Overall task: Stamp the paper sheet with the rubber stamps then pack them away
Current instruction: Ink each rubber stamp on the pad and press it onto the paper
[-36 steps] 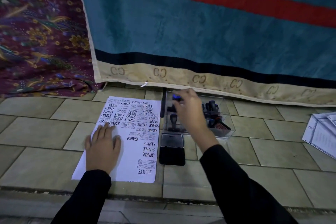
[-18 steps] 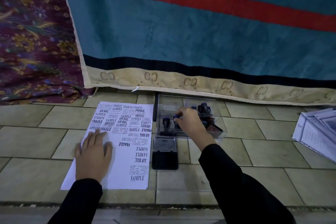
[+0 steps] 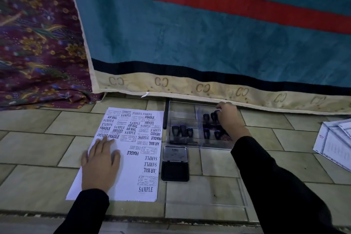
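Note:
A white paper sheet (image 3: 133, 159) covered in black stamp prints lies on the tiled floor. My left hand (image 3: 100, 167) rests flat on its left half. To the right stands a clear plastic stamp box (image 3: 182, 108) with several black rubber stamps upright in its compartments; three stamps (image 3: 182, 130) stand in the left one. My right hand (image 3: 230, 119) reaches into the back right compartment, fingers curled round the handle of a rubber stamp (image 3: 216, 113). An open black ink pad (image 3: 175, 171) lies between the sheet and the box.
A teal blanket with a red stripe (image 3: 190, 34) hangs just behind the box, and patterned purple cloth (image 3: 38, 43) lies at the left. A stack of printed papers (image 3: 334, 142) sits at the right edge. A clear lid (image 3: 242, 197) lies under my right forearm.
My right hand set a blue-topped stamp down in the box's left compartment, then moved right to the back right group. My left hand stayed flat on the sheet.

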The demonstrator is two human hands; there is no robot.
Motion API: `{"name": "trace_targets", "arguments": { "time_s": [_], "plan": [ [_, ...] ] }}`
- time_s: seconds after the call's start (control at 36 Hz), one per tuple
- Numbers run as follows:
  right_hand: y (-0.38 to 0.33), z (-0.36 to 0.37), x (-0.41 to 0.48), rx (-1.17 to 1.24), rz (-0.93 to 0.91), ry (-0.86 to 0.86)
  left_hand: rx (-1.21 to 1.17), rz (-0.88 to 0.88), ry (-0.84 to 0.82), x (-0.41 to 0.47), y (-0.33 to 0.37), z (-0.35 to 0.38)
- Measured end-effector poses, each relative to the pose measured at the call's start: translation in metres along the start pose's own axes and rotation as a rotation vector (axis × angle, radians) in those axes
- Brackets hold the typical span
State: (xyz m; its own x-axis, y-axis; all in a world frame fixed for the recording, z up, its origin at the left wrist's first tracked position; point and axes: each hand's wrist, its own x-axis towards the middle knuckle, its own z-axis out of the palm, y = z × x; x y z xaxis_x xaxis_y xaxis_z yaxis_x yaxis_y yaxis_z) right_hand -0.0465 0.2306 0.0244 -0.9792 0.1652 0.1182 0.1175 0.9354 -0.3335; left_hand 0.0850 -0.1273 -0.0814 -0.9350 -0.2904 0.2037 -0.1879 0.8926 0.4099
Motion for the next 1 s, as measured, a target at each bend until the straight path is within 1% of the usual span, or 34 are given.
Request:
{"name": "trace_targets", "arguments": {
  "time_s": [0.08, 0.14, 0.22, 0.44, 0.56, 0.61, 0.69, 0.75, 0.81, 0.86, 0.92, 1.0],
  "plan": [
    [0.004, -0.001, 0.003, -0.127, 0.016, -0.083, 0.005, 0.007, 0.022, 0.000, 0.000, 0.000],
    [0.003, -0.001, 0.005, -0.150, 0.014, -0.122, 0.011, 0.007, 0.022, 0.001, 0.000, 0.000],
    [0.000, 0.000, 0.007, -0.168, 0.023, -0.126, 0.012, 0.013, 0.024, 0.000, 0.000, -0.001],
    [-0.003, 0.000, 0.011, -0.064, -0.009, -0.094, 0.007, 0.009, 0.004, 0.000, 0.000, -0.002],
    [0.000, -0.003, 0.013, 0.083, -0.006, -0.023, -0.008, 0.006, -0.002, 0.000, 0.001, -0.003],
    [0.001, -0.004, 0.010, 0.166, 0.001, 0.040, -0.034, 0.002, -0.002, 0.000, 0.000, -0.003],
    [-0.002, -0.010, -0.004, 0.223, -0.072, 0.185, -0.095, -0.014, -0.009, 0.002, -0.002, -0.005],
    [-0.009, -0.016, -0.019, 0.305, -0.108, 0.243, -0.141, -0.022, -0.004, 0.002, -0.003, -0.007],
    [-0.018, -0.022, -0.037, 0.367, -0.117, 0.261, -0.194, -0.032, -0.011, 0.003, -0.003, -0.010],
    [-0.028, -0.027, -0.058, 0.441, -0.116, 0.216, -0.297, -0.068, -0.045, 0.007, -0.005, -0.013],
    [-0.039, -0.027, -0.081, 0.552, -0.112, 0.089, -0.509, -0.145, -0.089, 0.013, -0.007, -0.019],
    [-0.051, -0.020, -0.114, 0.611, -0.168, -0.071, -0.853, -0.284, -0.114, 0.013, 0.000, -0.035]
  ]
}}
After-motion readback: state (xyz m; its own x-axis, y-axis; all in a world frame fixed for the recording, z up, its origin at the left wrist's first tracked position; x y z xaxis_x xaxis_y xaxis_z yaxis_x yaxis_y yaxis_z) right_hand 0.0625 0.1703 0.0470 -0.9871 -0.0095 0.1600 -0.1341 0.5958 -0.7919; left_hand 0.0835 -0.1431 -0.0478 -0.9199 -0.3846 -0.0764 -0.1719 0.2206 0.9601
